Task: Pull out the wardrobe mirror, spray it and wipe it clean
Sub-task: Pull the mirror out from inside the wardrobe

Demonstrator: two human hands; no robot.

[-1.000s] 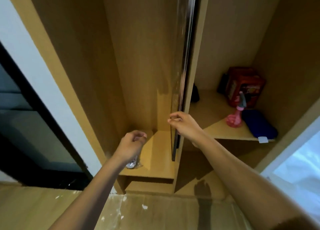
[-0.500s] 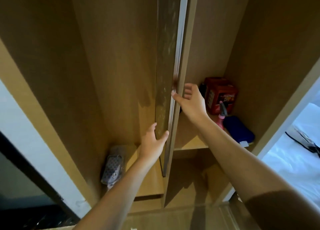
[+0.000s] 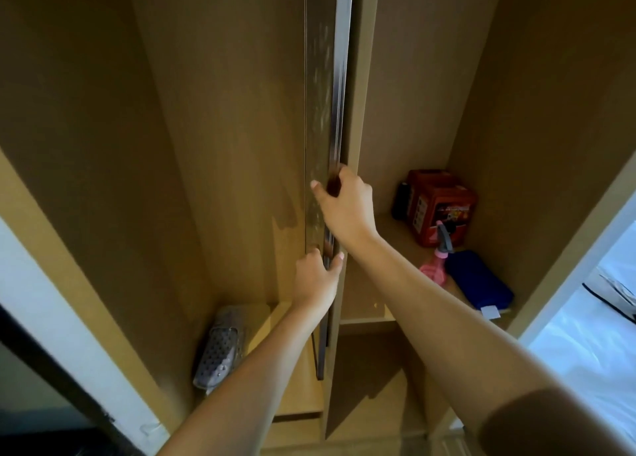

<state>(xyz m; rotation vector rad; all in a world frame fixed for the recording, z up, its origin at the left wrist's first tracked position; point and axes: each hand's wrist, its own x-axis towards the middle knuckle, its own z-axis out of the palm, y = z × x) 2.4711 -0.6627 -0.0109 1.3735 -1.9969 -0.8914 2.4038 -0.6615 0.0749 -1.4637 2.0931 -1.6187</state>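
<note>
The wardrobe mirror [image 3: 320, 104] stands edge-on against the central divider, a tall narrow panel with a metal front edge and a spotty glass face. My right hand [image 3: 344, 208] is wrapped around its front edge at mid-height, thumb on the glass side. My left hand [image 3: 318, 276] grips the same edge lower down. A pink spray bottle [image 3: 435, 266] and a folded blue cloth [image 3: 478, 283] lie on the shelf in the right compartment.
A red box [image 3: 440, 204] sits at the back of the right shelf [image 3: 364, 316]. A grey perforated slipper [image 3: 220, 349] lies in the left compartment. White bedding [image 3: 585, 345] shows at the far right, a dark window frame [image 3: 51, 362] at the left.
Both hands rose from the low shelf to the mirror's edge and closed on it. My view tilted upward and moved closer to the wardrobe.
</note>
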